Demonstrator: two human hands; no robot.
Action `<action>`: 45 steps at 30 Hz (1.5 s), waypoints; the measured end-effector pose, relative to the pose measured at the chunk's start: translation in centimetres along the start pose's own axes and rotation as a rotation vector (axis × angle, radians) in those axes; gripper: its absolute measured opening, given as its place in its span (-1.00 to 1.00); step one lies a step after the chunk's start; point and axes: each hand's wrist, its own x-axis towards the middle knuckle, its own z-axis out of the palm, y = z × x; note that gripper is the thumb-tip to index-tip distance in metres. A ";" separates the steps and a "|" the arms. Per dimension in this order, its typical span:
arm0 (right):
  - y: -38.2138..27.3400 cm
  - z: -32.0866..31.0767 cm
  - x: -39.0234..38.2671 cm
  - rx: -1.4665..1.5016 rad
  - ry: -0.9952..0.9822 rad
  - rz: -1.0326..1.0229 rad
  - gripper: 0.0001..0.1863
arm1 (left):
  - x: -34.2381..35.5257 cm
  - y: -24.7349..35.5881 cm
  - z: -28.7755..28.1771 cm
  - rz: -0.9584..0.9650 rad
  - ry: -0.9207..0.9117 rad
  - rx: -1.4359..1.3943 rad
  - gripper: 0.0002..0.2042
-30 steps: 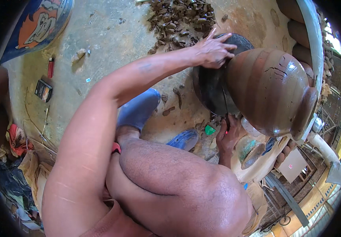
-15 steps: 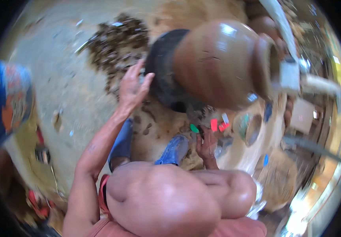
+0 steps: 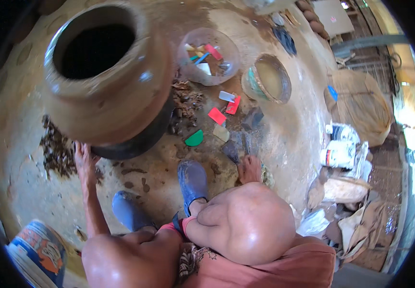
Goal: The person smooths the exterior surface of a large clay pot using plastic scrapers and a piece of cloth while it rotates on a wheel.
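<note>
A large brown clay pot [image 3: 106, 113] with a dark open mouth stands upper left on a black round base [image 3: 130, 149]. My left hand [image 3: 83, 158] touches the near left edge of the base, fingers extended and apart. My right hand [image 3: 249, 167] is low at centre right beside my knee, fingers apart near dark flat scrapers [image 3: 236, 146]. Between the hands lie a green scraper [image 3: 194, 138], red cards [image 3: 217, 115] and a pale square piece [image 3: 221, 132].
Behind are a clear basin [image 3: 184, 71] of coloured pieces and a bucket [image 3: 253, 86] of murky water. Clay scraps [image 3: 58, 146] flank the pot. My blue clogs [image 3: 192, 180] are below. A printed bucket [image 3: 37, 252] stands lower left; white containers [image 3: 339, 154] and sacks sit right.
My view has swung rightward, so the pot appears upper left with its mouth showing. My left hand has moved down around the base; my right hand has left the base's lower edge.
</note>
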 end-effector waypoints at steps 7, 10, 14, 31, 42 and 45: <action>2.1 2.1 17.7 0.300 -0.033 0.538 -0.60 | 5.1 -2.6 -5.8 0.067 -0.097 0.089 -0.47; 2.8 3.0 24.5 0.143 -0.245 0.788 -0.52 | 2.1 -0.5 -3.2 -0.179 -0.104 0.046 -0.47; 1.9 5.0 26.5 0.295 -0.154 0.931 -0.47 | 2.1 0.1 -5.4 -0.141 -0.012 0.021 -0.63; -1.8 -5.5 40.3 0.328 0.169 0.174 -0.81 | 3.8 -8.9 -14.3 0.476 -0.195 1.129 -0.66; -2.2 3.7 47.0 0.072 -0.191 0.151 -0.80 | 2.4 -11.7 -16.2 0.238 -0.062 1.262 -0.58; -1.4 2.2 45.8 -0.013 -0.256 0.149 -0.81 | 0.9 -10.2 -11.0 0.383 -0.217 1.048 -0.59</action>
